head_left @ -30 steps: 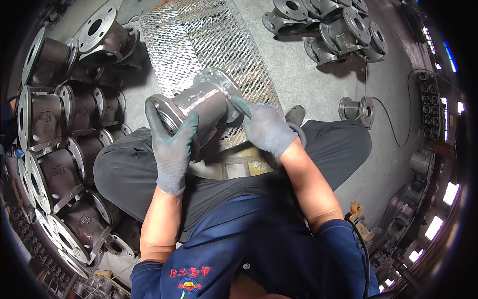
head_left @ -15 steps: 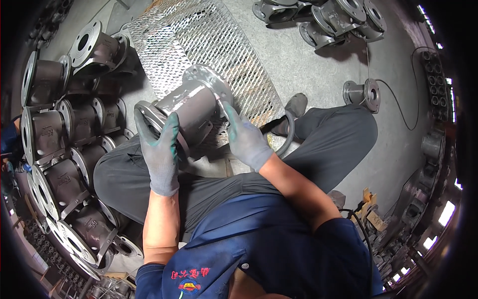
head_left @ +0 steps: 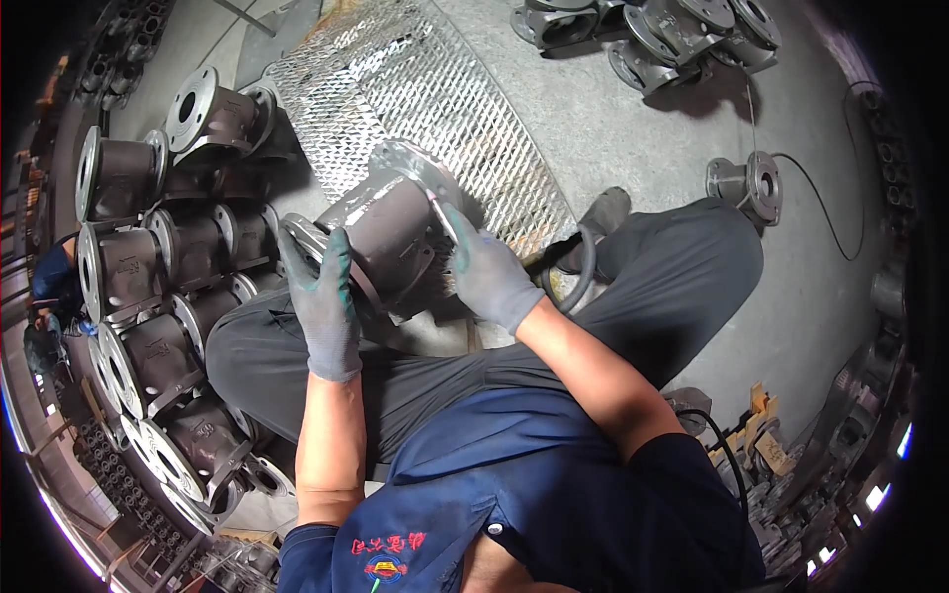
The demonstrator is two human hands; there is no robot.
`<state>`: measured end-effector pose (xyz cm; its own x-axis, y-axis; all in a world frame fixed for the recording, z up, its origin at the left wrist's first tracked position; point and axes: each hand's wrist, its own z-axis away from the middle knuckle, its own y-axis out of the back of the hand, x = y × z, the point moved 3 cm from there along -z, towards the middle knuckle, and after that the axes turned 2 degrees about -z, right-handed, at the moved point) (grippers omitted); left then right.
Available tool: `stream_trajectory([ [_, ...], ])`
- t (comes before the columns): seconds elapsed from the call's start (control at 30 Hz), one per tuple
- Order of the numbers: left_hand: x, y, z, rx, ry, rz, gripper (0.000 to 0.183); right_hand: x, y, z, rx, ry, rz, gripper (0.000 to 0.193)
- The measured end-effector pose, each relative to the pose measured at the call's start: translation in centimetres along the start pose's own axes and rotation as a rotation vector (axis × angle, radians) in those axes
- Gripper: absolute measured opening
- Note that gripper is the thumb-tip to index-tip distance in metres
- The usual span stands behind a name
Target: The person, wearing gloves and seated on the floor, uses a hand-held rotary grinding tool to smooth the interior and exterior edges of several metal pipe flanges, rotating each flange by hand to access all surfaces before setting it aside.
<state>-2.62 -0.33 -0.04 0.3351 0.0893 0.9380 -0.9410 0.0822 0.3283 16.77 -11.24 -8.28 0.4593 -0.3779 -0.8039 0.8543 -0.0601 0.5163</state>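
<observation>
Left hand in a grey knit glove with green coating (head_left: 324, 296) grips the near flange of a dark grey metal pipe casting, flanged at both ends (head_left: 388, 229), thumb and fingers spread across the rim. Right hand in a matching grey-green glove (head_left: 491, 281) has its fingers closed on a slim, pale, pinkish stick-like tool (head_left: 441, 211), pointed at the far flange; can't tell if tip touches. Casting sits tilted between the person's spread legs in dark grey trousers (head_left: 682, 267), in front of a silver diamond-mesh metal sheet (head_left: 494, 148); its support is hidden. Similar dark flanged castings (head_left: 129, 272) stacked left; single small grey flanged casting (head_left: 732, 184) beside right knee.
</observation>
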Motion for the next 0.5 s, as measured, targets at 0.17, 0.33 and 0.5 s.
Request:
stream_trajectory([
  [0.17, 0.7, -0.5, 0.4, -0.002, -0.014, -0.001, 0.093, 0.8, 0.6, -1.0, 0.009, 0.004, 0.006, 0.074],
  [0.33, 0.6, 0.6, 1.2, -0.251, -0.117, -0.145, 0.134, 1.3, 2.5, -1.2, -0.081, -0.021, -0.075, 0.072],
  [0.5, -0.8, 1.3, 1.7, -0.349, -0.180, -0.390, 0.153, -1.0, 5.9, -2.0, -0.091, 0.016, -0.140, 0.064],
])
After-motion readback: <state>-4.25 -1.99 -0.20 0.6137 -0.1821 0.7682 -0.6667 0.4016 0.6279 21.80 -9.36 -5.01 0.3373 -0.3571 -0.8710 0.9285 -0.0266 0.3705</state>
